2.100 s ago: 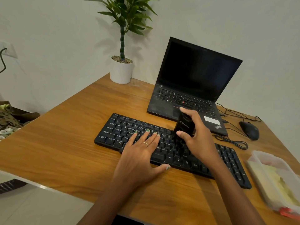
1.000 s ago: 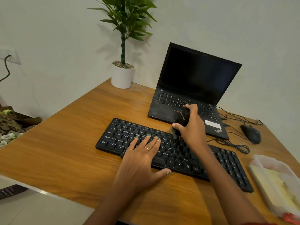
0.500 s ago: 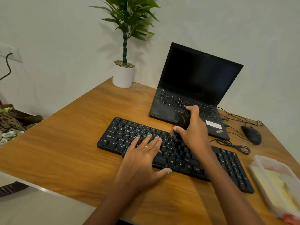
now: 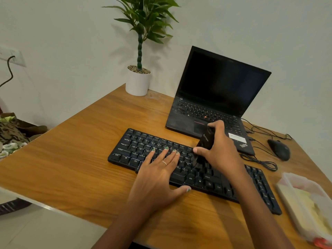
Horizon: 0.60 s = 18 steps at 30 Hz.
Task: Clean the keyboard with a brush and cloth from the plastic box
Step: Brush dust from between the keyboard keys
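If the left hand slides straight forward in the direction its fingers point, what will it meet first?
The left hand lies flat on the keyboard, fingers pointing up and right. Going on, it would probably meet the laptop front edge first, though depth is hard to judge.

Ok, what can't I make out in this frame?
Head view only:
- Brush bristles: hidden by the right hand.
- Keys under the left hand on the keyboard: covered.
- Plastic box: blurred, cut by the frame edge; contents unclear.
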{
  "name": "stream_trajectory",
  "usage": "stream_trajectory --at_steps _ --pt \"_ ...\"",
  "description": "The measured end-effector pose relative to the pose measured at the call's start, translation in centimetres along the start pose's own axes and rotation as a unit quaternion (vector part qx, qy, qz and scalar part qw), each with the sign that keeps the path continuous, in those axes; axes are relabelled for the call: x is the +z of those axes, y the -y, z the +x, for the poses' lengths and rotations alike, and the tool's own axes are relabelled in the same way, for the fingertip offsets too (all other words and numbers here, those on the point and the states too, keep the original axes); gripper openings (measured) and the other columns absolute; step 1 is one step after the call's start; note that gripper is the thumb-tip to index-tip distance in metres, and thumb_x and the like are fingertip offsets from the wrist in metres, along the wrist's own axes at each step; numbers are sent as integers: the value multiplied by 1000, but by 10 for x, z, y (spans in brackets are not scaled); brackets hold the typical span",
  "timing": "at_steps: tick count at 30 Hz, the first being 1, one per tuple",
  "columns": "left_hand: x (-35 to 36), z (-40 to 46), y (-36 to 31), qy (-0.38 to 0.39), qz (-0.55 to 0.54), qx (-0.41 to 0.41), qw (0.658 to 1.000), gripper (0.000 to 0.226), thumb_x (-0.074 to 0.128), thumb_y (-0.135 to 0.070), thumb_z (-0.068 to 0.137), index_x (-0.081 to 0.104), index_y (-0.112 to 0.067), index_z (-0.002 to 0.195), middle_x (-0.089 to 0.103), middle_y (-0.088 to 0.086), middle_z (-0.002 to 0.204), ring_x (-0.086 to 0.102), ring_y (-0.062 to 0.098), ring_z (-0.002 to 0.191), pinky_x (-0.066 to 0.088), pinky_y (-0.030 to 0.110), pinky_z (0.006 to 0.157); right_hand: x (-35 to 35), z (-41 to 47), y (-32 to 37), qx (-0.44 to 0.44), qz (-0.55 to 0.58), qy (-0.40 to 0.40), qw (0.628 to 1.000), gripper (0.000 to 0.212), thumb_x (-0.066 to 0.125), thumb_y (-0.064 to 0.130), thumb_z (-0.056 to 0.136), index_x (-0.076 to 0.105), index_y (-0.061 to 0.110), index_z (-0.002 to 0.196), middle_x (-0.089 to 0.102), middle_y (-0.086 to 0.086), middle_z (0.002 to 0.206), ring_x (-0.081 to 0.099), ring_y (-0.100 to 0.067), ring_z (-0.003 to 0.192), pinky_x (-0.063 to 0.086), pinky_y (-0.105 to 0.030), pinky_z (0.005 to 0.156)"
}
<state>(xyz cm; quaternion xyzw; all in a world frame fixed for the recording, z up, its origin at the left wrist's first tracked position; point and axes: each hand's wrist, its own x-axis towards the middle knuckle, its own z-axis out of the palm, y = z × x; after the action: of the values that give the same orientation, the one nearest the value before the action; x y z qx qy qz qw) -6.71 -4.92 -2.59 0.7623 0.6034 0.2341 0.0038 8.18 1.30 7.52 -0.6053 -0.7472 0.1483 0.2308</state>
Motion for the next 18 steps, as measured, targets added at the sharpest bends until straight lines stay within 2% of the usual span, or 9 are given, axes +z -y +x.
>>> stream_trajectory --at_steps 3,7,9,12,14,16,18 --pt "0 0 0 5 3 -2 1000 92 28 -80 84 1 -26 154 2 -11 161 -6 6 147 -13 33 116 -4 -5 2 -2 5 37 999 72 77 21 75 27 25 127 44 5 103 50 -14 93 47 -28 76" --pt "0 0 0 -1 -1 0 1000 92 31 -80 84 4 -26 154 5 -11 160 -6 6 146 -15 31 113 11 -2 -1 22 4 -62 998 74 75 22 77 26 23 132 54 -5 115 55 -23 105 46 -30 78" --pt "-1 0 -1 -7 -3 0 1000 93 32 -79 84 5 -25 154 6 -10 160 -7 4 145 -16 31 113 16 -4 0 20 -2 -89 996 74 74 23 78 25 23 133 55 -7 116 56 -23 104 44 -28 76" --pt "-1 -1 0 1 -3 0 1000 92 31 -79 84 3 -25 154 5 -10 161 -5 6 146 -15 32 114 11 -14 6 -25 -17 -16 999 74 74 25 78 23 26 132 49 5 100 53 -15 92 49 -27 76" --pt "-1 -1 0 1 -3 1 1000 93 31 -79 84 4 -25 154 5 -10 161 -5 7 147 -15 32 114 4 -16 7 -41 -33 32 998 74 74 26 77 23 28 131 43 9 97 48 -11 89 47 -25 75" --pt "-1 -1 0 -6 -6 1 1000 93 32 -79 84 5 -24 154 6 -10 161 -3 7 147 -16 31 113 3 -12 2 -29 -35 17 999 74 74 24 77 24 28 132 48 4 103 48 -12 90 46 -26 77" --pt "-2 -2 0 -5 -6 1 1000 93 32 -79 84 5 -25 154 6 -10 161 -4 7 147 -16 31 113 7 -7 -4 -2 -20 -37 999 74 74 21 78 25 28 133 54 -3 113 53 -17 97 46 -28 79"
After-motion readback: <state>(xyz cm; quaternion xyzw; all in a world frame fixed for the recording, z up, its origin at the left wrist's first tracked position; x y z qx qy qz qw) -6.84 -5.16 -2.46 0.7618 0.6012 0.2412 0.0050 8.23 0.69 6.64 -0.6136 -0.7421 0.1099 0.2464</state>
